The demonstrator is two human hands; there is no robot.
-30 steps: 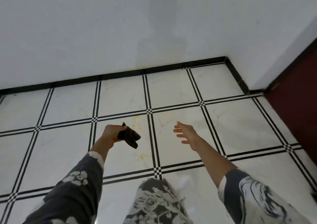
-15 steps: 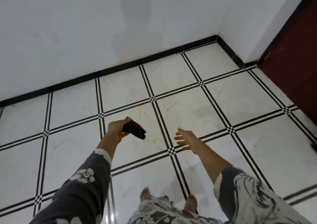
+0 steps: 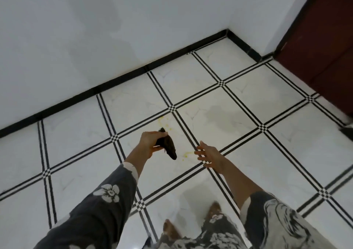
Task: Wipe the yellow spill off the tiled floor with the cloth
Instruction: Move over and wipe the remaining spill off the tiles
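We are counting one dark cloth [image 3: 169,147], two hands, and two patches of the yellow spill on the tiled floor [image 3: 277,153]: an upper scatter of drops [image 3: 162,122] just above the cloth in the middle of the frame, and a smaller smear [image 3: 186,155] lying between the two hands. The left hand [image 3: 150,142], just left of centre, is gripping the cloth, its fingers curling round the bunched upper end while the rest is hanging down and to the right, above the floor and not touching it. The right hand [image 3: 210,156], just right of centre, is holding nothing; its fingers are spreading straight and relaxed, pointing left toward the smear. Two bare feet [image 3: 172,229] are showing at the bottom edge. One white wall [image 3: 95,38] is filling the upper left, one black skirting [image 3: 114,80] is running along its base, and one dark red door [image 3: 324,48] is standing at the upper right.
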